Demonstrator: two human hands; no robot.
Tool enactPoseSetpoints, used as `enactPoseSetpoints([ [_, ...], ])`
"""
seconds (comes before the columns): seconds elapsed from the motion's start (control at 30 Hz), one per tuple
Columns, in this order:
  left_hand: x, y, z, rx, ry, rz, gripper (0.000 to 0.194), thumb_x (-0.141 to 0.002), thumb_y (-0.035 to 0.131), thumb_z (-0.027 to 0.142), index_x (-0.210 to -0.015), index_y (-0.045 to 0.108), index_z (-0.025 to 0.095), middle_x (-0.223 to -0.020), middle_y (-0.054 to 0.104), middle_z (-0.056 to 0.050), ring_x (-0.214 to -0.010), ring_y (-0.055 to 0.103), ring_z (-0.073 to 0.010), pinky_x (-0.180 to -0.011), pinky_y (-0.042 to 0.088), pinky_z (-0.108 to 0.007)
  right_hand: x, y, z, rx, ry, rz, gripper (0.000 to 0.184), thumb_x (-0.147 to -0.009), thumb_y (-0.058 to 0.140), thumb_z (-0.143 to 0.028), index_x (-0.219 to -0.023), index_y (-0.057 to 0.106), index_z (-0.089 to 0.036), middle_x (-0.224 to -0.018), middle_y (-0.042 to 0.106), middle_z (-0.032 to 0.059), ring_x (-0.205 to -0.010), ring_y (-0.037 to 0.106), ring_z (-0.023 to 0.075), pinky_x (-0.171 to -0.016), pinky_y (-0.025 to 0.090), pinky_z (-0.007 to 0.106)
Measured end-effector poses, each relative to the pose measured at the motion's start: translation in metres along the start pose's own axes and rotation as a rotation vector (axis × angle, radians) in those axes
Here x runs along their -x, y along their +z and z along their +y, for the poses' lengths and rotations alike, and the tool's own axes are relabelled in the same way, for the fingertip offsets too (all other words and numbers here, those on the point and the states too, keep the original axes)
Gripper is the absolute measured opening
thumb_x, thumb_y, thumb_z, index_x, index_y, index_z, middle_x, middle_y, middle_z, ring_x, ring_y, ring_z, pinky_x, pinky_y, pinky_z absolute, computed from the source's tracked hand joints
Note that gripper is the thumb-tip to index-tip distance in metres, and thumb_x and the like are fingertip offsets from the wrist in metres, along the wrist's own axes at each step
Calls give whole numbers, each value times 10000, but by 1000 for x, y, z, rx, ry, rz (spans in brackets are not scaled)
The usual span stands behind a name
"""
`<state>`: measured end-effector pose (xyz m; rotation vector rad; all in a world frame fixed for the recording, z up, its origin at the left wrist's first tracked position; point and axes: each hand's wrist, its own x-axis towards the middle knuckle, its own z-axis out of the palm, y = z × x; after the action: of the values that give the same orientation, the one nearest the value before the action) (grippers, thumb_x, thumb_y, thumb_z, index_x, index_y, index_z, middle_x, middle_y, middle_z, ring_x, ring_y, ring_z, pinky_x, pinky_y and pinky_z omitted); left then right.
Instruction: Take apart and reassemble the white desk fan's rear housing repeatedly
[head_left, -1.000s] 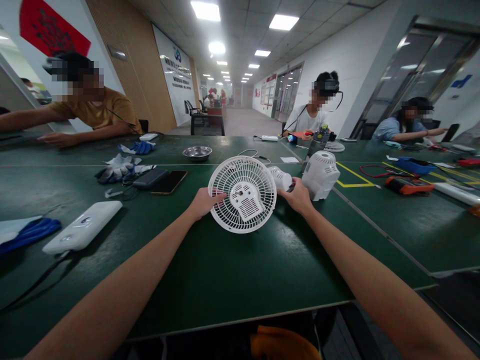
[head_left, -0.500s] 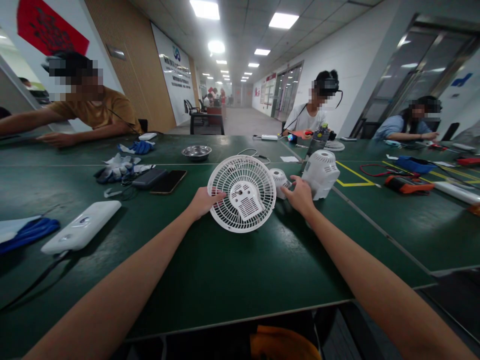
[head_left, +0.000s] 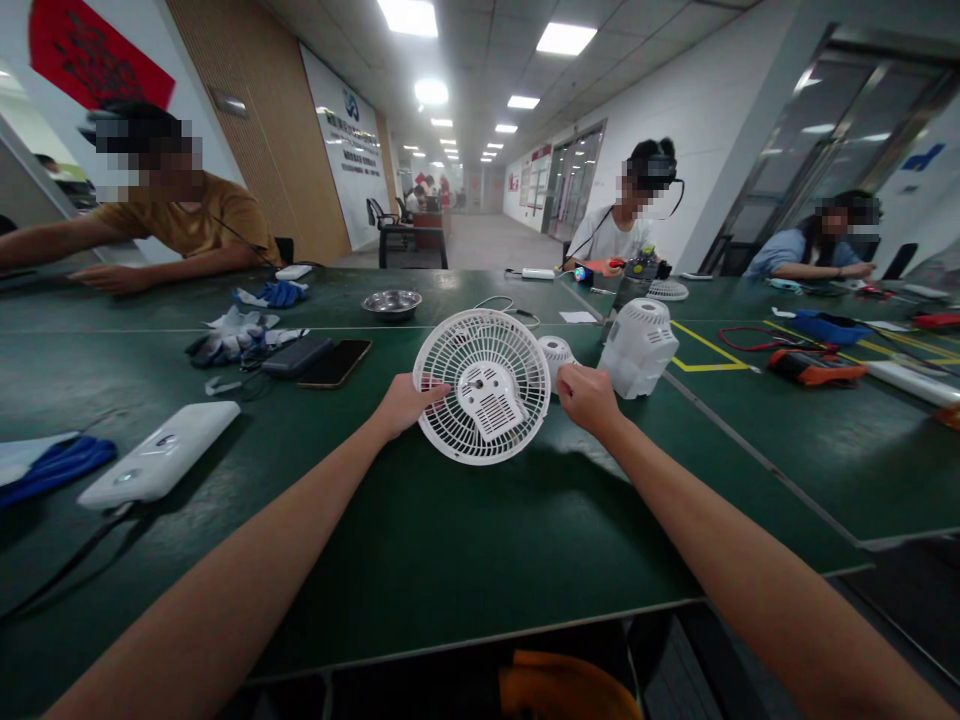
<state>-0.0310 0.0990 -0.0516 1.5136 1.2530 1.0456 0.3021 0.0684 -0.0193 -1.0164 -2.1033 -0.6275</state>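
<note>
A round white fan grille (head_left: 439, 420) with a vented plate at its centre is tilted up above the table, its slatted side facing me. My left hand (head_left: 409, 402) grips its left rim, thumb over the slats and fingers behind. Just off the right rim, my right hand (head_left: 590, 398) is closed, its fingers curled in; whether anything is inside them is hidden. Behind that hand stands a small white vented housing (head_left: 555, 355), partly covered. To its right a larger white plastic housing (head_left: 640, 348) rests upright on the table.
On the green table (head_left: 480, 560) a white power bank (head_left: 161, 455) lies left, with a phone (head_left: 335, 363) and gloves (head_left: 240, 335) beyond. A metal bowl (head_left: 392, 304) stands farther back. An orange-black meter (head_left: 817, 369) lies right. Several people sit across the table.
My right hand has curled from spread fingers into a closed shape and shifted slightly left and down, toward the grille. My left hand and the grille hold nearly still.
</note>
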Motion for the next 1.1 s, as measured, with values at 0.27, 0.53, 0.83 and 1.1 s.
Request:
enactPoseSetpoints([
  [0.27,3,0,5,-14,-20,1,238,-806,754,313,-982,715,157,-910,762,-81,-817,732,-238,-728,597,-389,-5,-8,-12,119,-230,125,370,-899,456,-76,-548,459,-192,-535,453,-1,-539,323,135,-566,228,295],
  [0.53,2,0,4,-31,-16,4,222,-809,751,322,-955,709,161,-888,756,-69,-786,730,-228,-732,602,-395,-6,-11,-15,130,-245,158,373,-893,493,-87,-537,454,-189,-529,444,-6,-539,313,131,-561,228,288],
  [0.83,3,1,5,-25,-20,10,216,-811,752,314,-951,702,157,-879,755,-68,-775,729,-224,-738,606,-395,-4,-8,-15,95,-179,111,322,-842,510,-95,-544,455,-204,-537,445,-6,-549,299,143,-571,239,293],
  [1.1,2,0,6,-29,-35,1,225,-808,749,314,-973,700,169,-919,759,-75,-847,734,-242,-758,600,-399,-9,-10,-17,46,-13,64,238,-769,547,-125,-609,400,-222,-608,492,10,-653,412,173,-665,296,313],
])
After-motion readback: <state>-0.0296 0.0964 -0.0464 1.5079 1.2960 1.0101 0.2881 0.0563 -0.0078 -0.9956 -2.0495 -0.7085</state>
